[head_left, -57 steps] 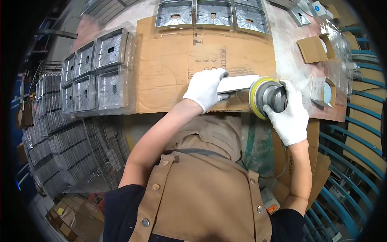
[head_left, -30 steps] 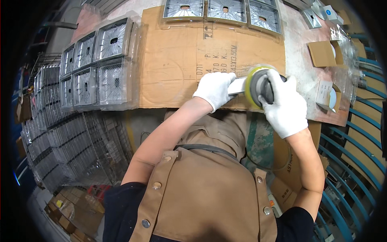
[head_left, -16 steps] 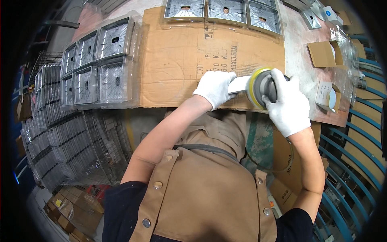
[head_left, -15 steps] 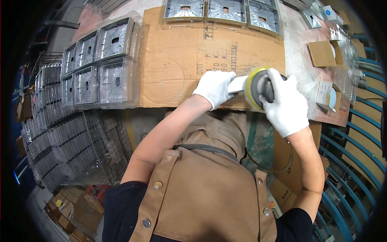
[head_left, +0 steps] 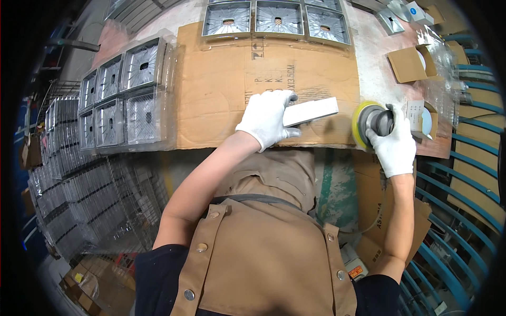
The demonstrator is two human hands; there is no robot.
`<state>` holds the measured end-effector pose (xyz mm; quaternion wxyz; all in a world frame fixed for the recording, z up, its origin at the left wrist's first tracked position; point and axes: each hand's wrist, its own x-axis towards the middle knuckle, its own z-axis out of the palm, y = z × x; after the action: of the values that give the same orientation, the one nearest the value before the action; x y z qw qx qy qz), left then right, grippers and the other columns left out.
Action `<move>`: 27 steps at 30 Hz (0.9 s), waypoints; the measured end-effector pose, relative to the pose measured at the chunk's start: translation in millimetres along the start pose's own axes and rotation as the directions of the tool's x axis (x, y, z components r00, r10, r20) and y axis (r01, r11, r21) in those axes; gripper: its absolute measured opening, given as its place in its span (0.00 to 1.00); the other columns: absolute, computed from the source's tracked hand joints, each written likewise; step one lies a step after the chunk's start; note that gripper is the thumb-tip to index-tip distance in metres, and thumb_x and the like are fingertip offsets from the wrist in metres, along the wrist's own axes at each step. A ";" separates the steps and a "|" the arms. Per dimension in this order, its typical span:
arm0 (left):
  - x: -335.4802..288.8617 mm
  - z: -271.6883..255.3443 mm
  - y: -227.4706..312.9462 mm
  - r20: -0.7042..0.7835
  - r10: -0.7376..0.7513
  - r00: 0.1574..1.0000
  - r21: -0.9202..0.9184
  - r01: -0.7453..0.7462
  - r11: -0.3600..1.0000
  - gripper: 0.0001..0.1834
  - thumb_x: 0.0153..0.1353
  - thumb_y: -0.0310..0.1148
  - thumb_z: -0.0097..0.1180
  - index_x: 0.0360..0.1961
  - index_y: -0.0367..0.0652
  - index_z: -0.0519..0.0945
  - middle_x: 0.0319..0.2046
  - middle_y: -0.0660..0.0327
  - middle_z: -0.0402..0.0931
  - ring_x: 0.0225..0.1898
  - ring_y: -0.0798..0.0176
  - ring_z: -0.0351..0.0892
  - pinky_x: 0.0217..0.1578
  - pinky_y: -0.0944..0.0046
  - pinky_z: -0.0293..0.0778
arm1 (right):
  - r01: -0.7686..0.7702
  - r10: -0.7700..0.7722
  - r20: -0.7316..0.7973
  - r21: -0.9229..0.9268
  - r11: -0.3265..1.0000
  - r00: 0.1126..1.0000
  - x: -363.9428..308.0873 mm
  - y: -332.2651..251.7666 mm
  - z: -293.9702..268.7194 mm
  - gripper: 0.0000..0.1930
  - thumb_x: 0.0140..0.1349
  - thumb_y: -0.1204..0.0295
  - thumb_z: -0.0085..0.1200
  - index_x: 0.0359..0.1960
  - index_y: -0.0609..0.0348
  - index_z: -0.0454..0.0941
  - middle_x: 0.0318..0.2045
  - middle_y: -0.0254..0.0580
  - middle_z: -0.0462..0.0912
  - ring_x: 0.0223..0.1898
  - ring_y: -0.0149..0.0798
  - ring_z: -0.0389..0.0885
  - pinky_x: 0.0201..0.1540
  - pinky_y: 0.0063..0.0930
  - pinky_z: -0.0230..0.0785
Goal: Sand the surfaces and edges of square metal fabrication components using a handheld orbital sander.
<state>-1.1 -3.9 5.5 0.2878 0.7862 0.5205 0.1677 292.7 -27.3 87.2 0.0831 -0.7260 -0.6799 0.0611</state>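
Note:
In a white glove, my left hand (head_left: 268,119) grips one end of a pale, box-shaped metal part (head_left: 312,111), its other end pointing right over the cardboard sheet (head_left: 211,105). My gloved right hand (head_left: 395,143) is wrapped round a round orbital sander (head_left: 375,122) with a grey body and a yellow-edged pad. The pad is tilted on edge and faces left, apart from the metal part. A hose (head_left: 380,203) runs down from the sander beside my right forearm.
Square ribbed metal castings (head_left: 278,20) sit in clear plastic trays at the far edge; more castings (head_left: 141,66) stand at the left. Two opened small cartons (head_left: 408,66) lie at the right, near blue curved rails (head_left: 477,184). Stacked trays (head_left: 84,195) fill a wire cage lower left.
The sander has moved right with my right hand, away from the metal part. My left hand still holds the part, which now shows more of its length.

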 end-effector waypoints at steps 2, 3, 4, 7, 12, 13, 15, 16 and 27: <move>3.4 -0.4 12.4 -0.032 0.022 0.999 0.035 -0.020 0.999 0.30 0.46 0.38 0.77 0.51 0.42 0.79 0.46 0.53 0.83 0.48 0.44 0.83 0.52 0.51 0.76 | -0.009 0.009 0.010 0.026 1.000 1.000 -9.1 -5.2 1.0 0.38 0.52 0.63 0.71 0.66 0.51 0.70 0.54 0.57 0.77 0.55 0.59 0.79 0.58 0.46 0.74; 8.0 1.6 20.3 -0.001 0.004 1.000 0.103 -0.004 0.995 0.27 0.48 0.38 0.76 0.48 0.42 0.79 0.44 0.53 0.84 0.46 0.45 0.83 0.50 0.50 0.77 | -0.018 0.017 0.051 0.016 1.000 0.999 -13.5 -13.3 -2.7 0.38 0.52 0.62 0.71 0.66 0.50 0.69 0.53 0.57 0.77 0.52 0.60 0.80 0.55 0.47 0.75; 11.7 3.9 26.3 0.026 -0.020 0.999 0.174 0.015 0.985 0.24 0.50 0.38 0.74 0.46 0.43 0.79 0.41 0.54 0.84 0.44 0.45 0.84 0.47 0.50 0.78 | -0.022 0.021 0.093 0.009 1.000 0.995 -16.5 -22.0 -5.9 0.38 0.52 0.62 0.71 0.66 0.48 0.69 0.52 0.57 0.76 0.50 0.61 0.81 0.53 0.47 0.76; 25.5 29.8 21.9 0.013 -0.092 0.996 0.178 0.088 0.980 0.17 0.54 0.38 0.70 0.40 0.44 0.78 0.37 0.54 0.83 0.41 0.45 0.84 0.42 0.49 0.78 | 0.026 -0.032 0.147 0.038 0.999 0.989 -22.7 -43.9 -8.3 0.37 0.52 0.65 0.71 0.66 0.42 0.69 0.49 0.53 0.76 0.45 0.60 0.83 0.49 0.46 0.78; 26.2 37.8 19.0 0.012 -0.063 0.998 0.117 0.061 0.991 0.07 0.61 0.30 0.57 0.40 0.44 0.78 0.33 0.51 0.84 0.38 0.46 0.86 0.39 0.49 0.79 | 0.096 -0.090 0.253 -0.010 0.995 0.963 -15.2 -68.4 -1.5 0.36 0.54 0.66 0.70 0.65 0.42 0.68 0.47 0.54 0.74 0.42 0.60 0.83 0.46 0.47 0.78; 26.1 38.3 19.2 0.026 -0.092 0.995 0.098 0.089 0.991 0.07 0.61 0.29 0.56 0.40 0.44 0.78 0.34 0.51 0.84 0.38 0.45 0.86 0.40 0.48 0.79 | 0.096 -0.094 0.264 0.004 0.995 0.960 -12.1 -69.2 1.6 0.34 0.55 0.65 0.69 0.65 0.42 0.68 0.47 0.56 0.73 0.41 0.61 0.82 0.44 0.47 0.77; 26.9 39.1 16.4 0.019 -0.081 0.997 0.093 0.079 0.993 0.07 0.61 0.29 0.56 0.40 0.45 0.78 0.34 0.51 0.84 0.38 0.45 0.86 0.40 0.49 0.80 | 0.098 -0.094 0.287 0.000 0.995 0.953 -9.4 -69.2 -0.2 0.34 0.57 0.65 0.67 0.66 0.44 0.68 0.48 0.59 0.72 0.40 0.62 0.82 0.45 0.48 0.77; 27.3 39.0 14.6 0.007 -0.070 0.998 0.092 0.069 0.993 0.07 0.61 0.29 0.55 0.40 0.45 0.78 0.34 0.50 0.84 0.38 0.45 0.86 0.39 0.49 0.80 | 0.104 -0.099 0.305 -0.001 0.995 0.947 -8.0 -69.3 -1.1 0.34 0.58 0.64 0.65 0.67 0.46 0.67 0.49 0.62 0.72 0.40 0.62 0.83 0.45 0.48 0.77; 27.5 41.8 8.9 0.034 -0.084 0.996 0.054 0.082 0.995 0.10 0.61 0.36 0.61 0.40 0.46 0.77 0.34 0.52 0.83 0.38 0.44 0.85 0.39 0.48 0.79 | 0.144 -0.137 0.295 -0.002 0.990 0.946 -11.3 -70.9 -1.0 0.33 0.56 0.66 0.67 0.64 0.48 0.68 0.45 0.60 0.72 0.37 0.62 0.83 0.41 0.49 0.78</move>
<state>39.9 7.0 -22.4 0.2832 0.7740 0.5518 0.1275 222.9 -34.2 102.3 -0.0232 -0.6595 -0.7353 0.1542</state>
